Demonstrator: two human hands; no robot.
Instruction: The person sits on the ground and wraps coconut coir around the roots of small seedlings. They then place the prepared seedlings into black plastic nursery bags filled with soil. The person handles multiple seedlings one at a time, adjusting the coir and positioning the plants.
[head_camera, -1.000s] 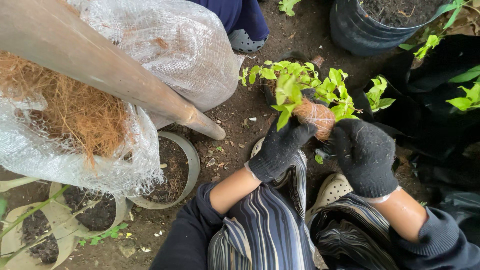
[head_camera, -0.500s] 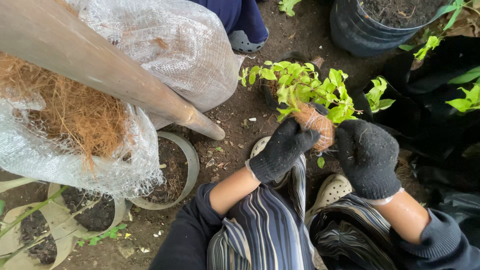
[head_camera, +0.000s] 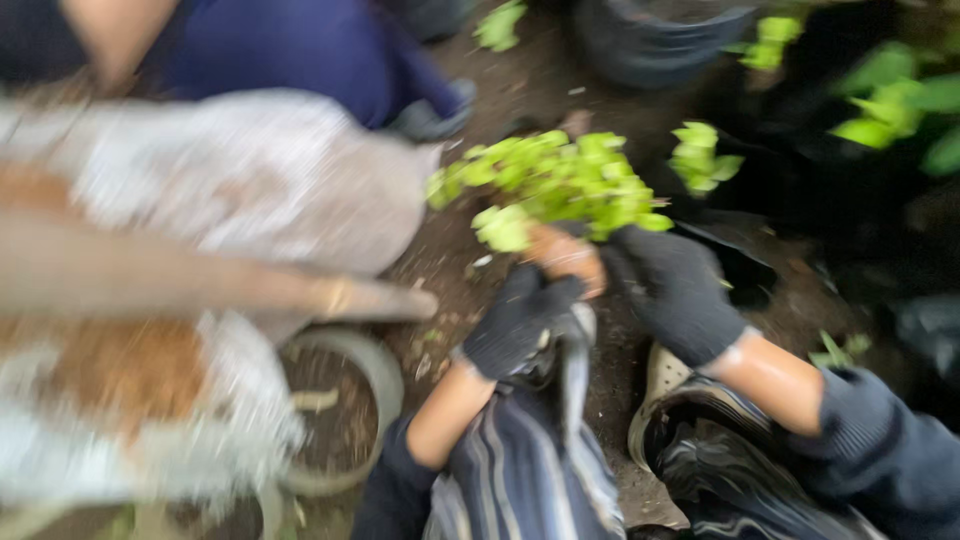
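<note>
The view is blurred by motion. Both my hands wear black gloves. My left hand (head_camera: 520, 320) and my right hand (head_camera: 675, 290) close around the brown root ball (head_camera: 566, 256) of a small seedling with bright green leaves (head_camera: 555, 185). The plant stands upright between my hands, above the dark soil (head_camera: 450, 270) and just beyond my knees in striped trousers (head_camera: 530, 470).
A clear plastic sack (head_camera: 230, 180) of brown fibre lies at the left with a wooden handle (head_camera: 250, 285) across it. A round pot (head_camera: 345, 410) of soil sits below it. Another person in blue (head_camera: 300, 50) crouches at the top. Black pots and green plants (head_camera: 880, 90) fill the right.
The camera has swung and moved closer, blurring everything. My hands still hold the seedling's root ball, now slightly lower and nearer my knees.
</note>
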